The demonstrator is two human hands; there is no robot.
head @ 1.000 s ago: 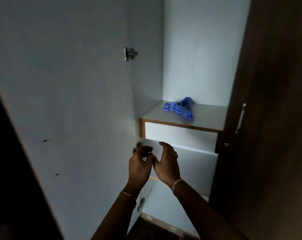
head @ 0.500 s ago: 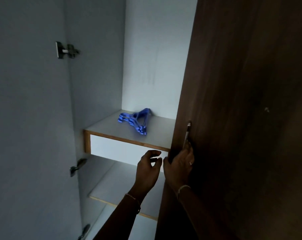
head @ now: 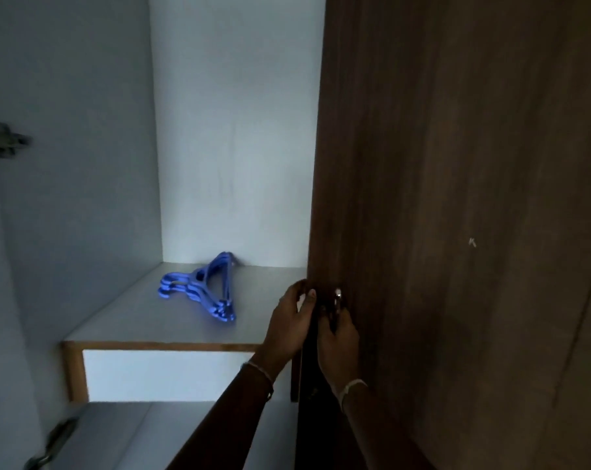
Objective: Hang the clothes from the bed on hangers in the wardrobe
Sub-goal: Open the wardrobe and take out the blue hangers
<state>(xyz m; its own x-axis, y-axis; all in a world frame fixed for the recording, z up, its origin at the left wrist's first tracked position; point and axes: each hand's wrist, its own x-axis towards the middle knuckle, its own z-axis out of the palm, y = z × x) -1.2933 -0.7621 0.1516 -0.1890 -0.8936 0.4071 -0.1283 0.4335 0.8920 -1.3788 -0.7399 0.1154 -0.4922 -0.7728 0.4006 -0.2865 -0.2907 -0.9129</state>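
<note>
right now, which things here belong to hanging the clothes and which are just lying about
For the job:
blue hangers, stacked on the shelf
wardrobe door
door handle, gripped by the right hand
left hand, curled round the door's edge

Just there:
hinge at far left
white drawer front under the shelf
lower shelf

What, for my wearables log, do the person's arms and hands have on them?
No sleeves show on either arm. The left hand has a thin bracelet at its wrist; the right hand has a paler, wider band at its wrist. It is too dim to tell whether any finger bears a ring.
</note>
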